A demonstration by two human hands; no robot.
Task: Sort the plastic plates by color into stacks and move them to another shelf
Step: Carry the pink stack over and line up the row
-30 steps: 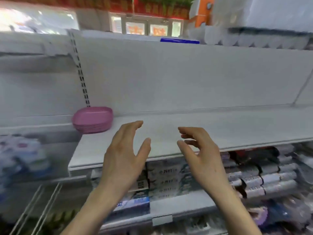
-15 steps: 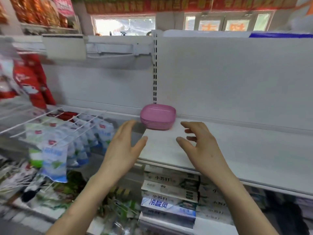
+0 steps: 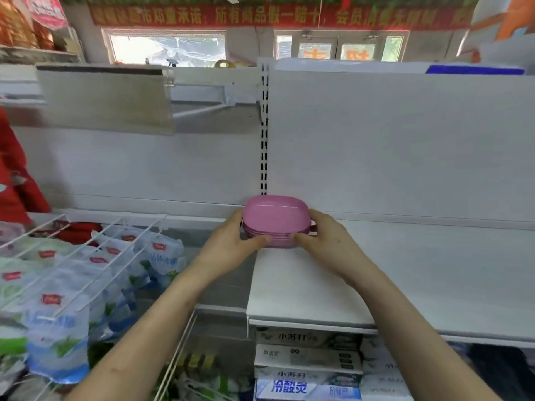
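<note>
Her left hand (image 3: 231, 244) and right hand (image 3: 327, 241) clasp the stack of pink plates (image 3: 275, 218) from either side, thumbs pressed to its front edge. The stack sits at the back left corner of the white shelf (image 3: 405, 270), beside hanging blue-and-white bags (image 3: 86, 282).

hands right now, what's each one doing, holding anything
Left hand: grips the left side of the pink plate stack on the shelf.
Right hand: grips the right side of the same stack.
</note>
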